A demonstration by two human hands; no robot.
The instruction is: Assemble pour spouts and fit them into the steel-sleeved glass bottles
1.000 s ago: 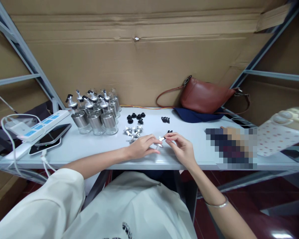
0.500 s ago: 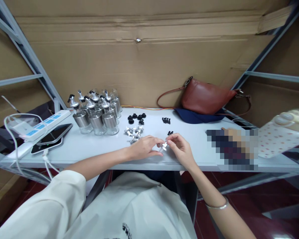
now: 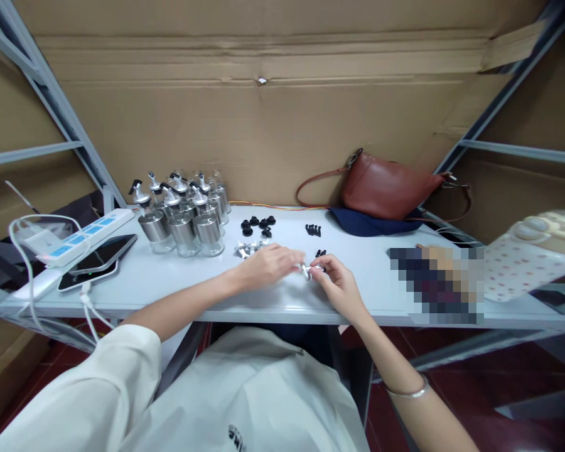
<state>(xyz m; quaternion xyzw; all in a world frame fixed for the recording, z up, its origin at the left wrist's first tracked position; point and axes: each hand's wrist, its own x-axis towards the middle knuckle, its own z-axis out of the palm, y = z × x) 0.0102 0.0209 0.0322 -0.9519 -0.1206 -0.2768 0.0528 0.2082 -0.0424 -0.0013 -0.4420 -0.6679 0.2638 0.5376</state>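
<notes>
My right hand (image 3: 339,284) pinches a small silver-white pourer spout (image 3: 306,271) between thumb and fingertips, just above the front of the table. My left hand (image 3: 270,267) is close beside it on the left; its fingers point toward the spout and are smeared by motion, so whether they grip it is hidden. Partly covered by that hand lies a pile of similar silver-white spouts (image 3: 247,250). Behind the pile sit several black stoppers (image 3: 258,224). Small black levers (image 3: 313,230) lie in a row farther right, and a few more black levers (image 3: 321,253) rest beside my right hand.
Several glass-and-steel oil bottles (image 3: 183,231) with pourer tops stand at the left. A power strip (image 3: 91,233) and a dark phone-like device (image 3: 103,252) are beyond them. A brown bag (image 3: 388,185) rests on dark blue cloth (image 3: 371,223) at the back right, near a dotted container (image 3: 522,263).
The spout in my right hand has turned and its end now faces left. My left hand has shifted slightly left and up, over part of the spout pile, its fingers now blurred.
</notes>
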